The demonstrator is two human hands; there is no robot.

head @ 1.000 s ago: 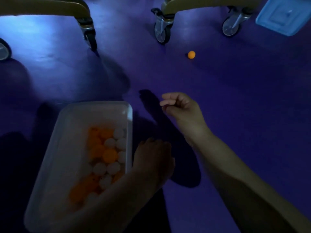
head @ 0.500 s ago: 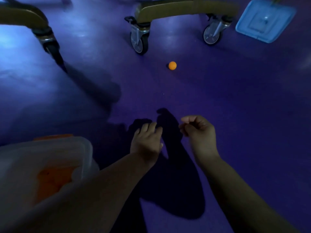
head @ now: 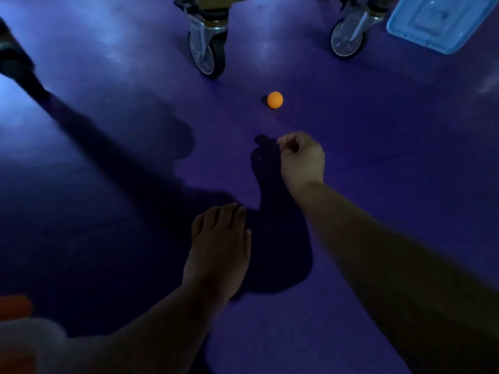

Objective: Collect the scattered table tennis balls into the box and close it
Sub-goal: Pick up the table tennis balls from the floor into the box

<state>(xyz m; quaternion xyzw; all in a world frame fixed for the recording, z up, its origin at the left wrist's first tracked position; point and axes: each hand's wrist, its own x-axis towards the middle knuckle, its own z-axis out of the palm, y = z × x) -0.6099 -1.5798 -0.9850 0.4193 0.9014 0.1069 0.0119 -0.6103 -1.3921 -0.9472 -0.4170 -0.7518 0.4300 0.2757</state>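
An orange ball [head: 275, 99] lies alone on the purple floor [head: 378, 147], just ahead of the right hand [head: 302, 157] and apart from it, with bare floor between the knuckles and the ball. The right hand is stretched forward with its fingers curled in loosely toward the palm, holding nothing that shows. The left hand [head: 220, 244] is nearer the camera, back up, fingers together and lightly bent, also empty as far as can be seen; it is well short of the ball. Past the ball stand two casters [head: 207, 49], and the ball sits nearer the left one. Compared with half a second ago, the right hand has reached further out and the gap to the ball has narrowed, while the left hand has dropped back behind it. The box [head: 29, 344] has slid almost out of view: only a pale blurred corner shows at the lower left edge, with an orange smudge beside it, and what it holds cannot be made out now, though a second ago it plainly held a heap of orange and white balls. A blue lid [head: 437, 22] lies on the floor at the upper right, well apart from the box.
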